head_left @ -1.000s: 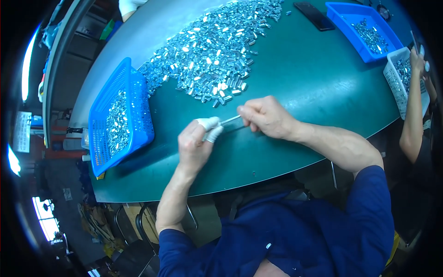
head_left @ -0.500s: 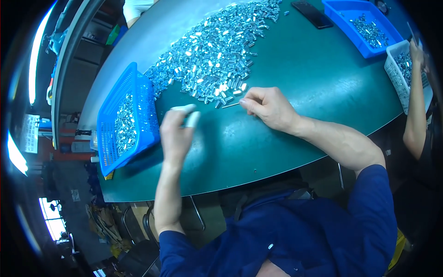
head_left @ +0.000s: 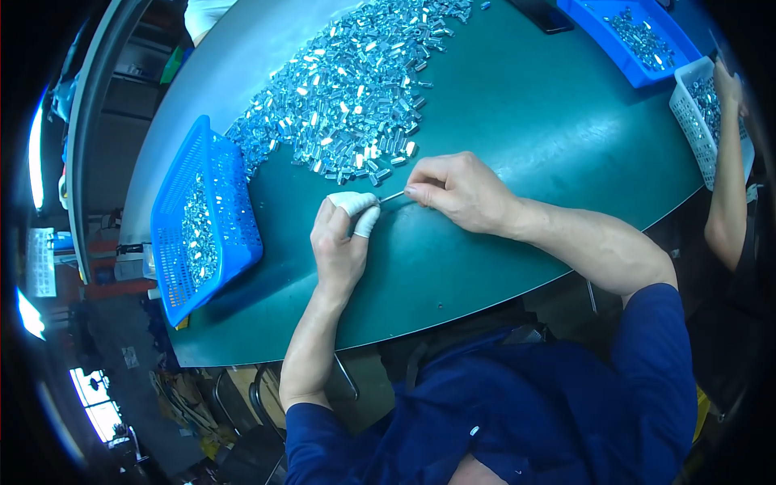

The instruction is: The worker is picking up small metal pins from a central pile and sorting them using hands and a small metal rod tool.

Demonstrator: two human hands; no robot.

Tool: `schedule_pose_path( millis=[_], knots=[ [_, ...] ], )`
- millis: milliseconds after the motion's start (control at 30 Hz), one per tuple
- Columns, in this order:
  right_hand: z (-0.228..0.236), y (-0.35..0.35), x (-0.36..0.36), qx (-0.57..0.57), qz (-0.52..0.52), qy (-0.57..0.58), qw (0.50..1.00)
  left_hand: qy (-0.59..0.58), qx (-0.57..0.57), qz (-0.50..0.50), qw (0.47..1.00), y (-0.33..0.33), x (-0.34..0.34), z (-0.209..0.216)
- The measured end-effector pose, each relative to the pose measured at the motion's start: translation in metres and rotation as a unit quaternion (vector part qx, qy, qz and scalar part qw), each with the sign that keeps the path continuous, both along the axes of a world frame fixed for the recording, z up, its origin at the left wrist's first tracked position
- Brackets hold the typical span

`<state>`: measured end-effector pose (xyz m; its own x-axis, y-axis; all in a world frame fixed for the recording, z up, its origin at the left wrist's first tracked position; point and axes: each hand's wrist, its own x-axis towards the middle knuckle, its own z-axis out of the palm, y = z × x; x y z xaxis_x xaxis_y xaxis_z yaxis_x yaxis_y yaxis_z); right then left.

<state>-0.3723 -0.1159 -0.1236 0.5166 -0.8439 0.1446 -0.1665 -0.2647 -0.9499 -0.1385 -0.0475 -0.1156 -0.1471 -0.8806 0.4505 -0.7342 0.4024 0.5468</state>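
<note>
My right hand pinches a thin metal rod between thumb and forefinger, just above the green table. The rod's other end meets the closed fingertips of my left hand, whose thumb and forefinger wear white finger covers. Whether those fingers grip only the rod's tip or also a small part on it is hidden. Beyond both hands spreads a large heap of small shiny metal pieces, its near edge close to the rod.
On the left, a blue perforated basket holds more metal pieces. At the far right stand a blue tray and a white basket, both with pieces. A co-worker's arm is beside the white basket. A dark phone lies at the far edge.
My left hand has moved right, away from the blue basket, and its fingers have closed at the rod's end. My right hand still holds the rod. The view has shifted slightly.
</note>
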Motion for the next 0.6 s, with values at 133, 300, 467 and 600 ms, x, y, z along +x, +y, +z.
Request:
schedule_pose_path(
  millis=[133,300,467,600],
  knots=[
    [0.004,0.001,0.003,0.009,0.037,0.025,0.999,-0.051,-0.042,-0.041,0.997,0.005,-0.005,0.001],
    [-0.001,0.007,0.007,-0.006,0.044,0.014,0.999,0.046,0.05,-0.035,0.997,0.006,-0.01,0.008],
    [-0.006,0.012,0.01,-0.088,0.003,-0.036,0.995,0.056,0.095,-0.041,0.993,0.009,-0.008,0.003],
    [-0.007,0.008,0.011,-0.084,0.02,0.025,0.996,0.008,0.041,-0.042,0.998,0.01,-0.008,-0.004]
  ],
)
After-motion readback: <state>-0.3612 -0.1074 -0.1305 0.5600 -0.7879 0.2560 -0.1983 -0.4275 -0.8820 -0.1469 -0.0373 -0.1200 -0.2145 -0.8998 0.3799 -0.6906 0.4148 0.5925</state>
